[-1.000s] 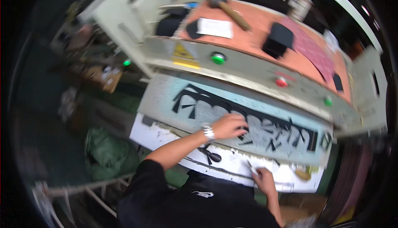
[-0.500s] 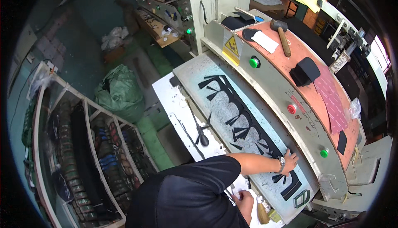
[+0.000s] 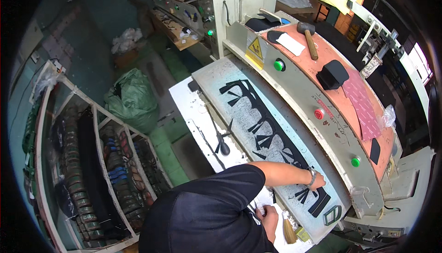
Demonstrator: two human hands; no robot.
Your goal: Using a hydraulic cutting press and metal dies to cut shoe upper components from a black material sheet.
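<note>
Reaching across the pale cutting bed (image 3: pixel 244 126), my left hand (image 3: pixel 317 182), with a wristband, has its fingers curled down at a long black cut-out sheet (image 3: pixel 294 154). The fingers look closed on the sheet's edge. Narrow black offcuts (image 3: pixel 264 140) lie along the sheet. My right hand (image 3: pixel 270 218) is close to my body, by the bed's near edge, its fingers curled; what they hold is hidden. A straw brush (image 3: pixel 289 229) lies beside it. Right of the sheet, a green cutting die (image 3: pixel 332 215) rests on the bed.
The press beam (image 3: pixel 294 80) arches over the bed's far side, with green and red buttons; a mallet (image 3: pixel 309 39) and black pieces (image 3: pixel 332 74) lie on top. A dark bulb-shaped tool (image 3: pixel 224 148) is on the white ledge. A rack of dies (image 3: pixel 76 175) and green sack (image 3: pixel 133 99) stand left.
My left hand's spread fingers have curled in at the black sheet. My right hand stays near my body, slightly turned. The whole view has shifted a little.
</note>
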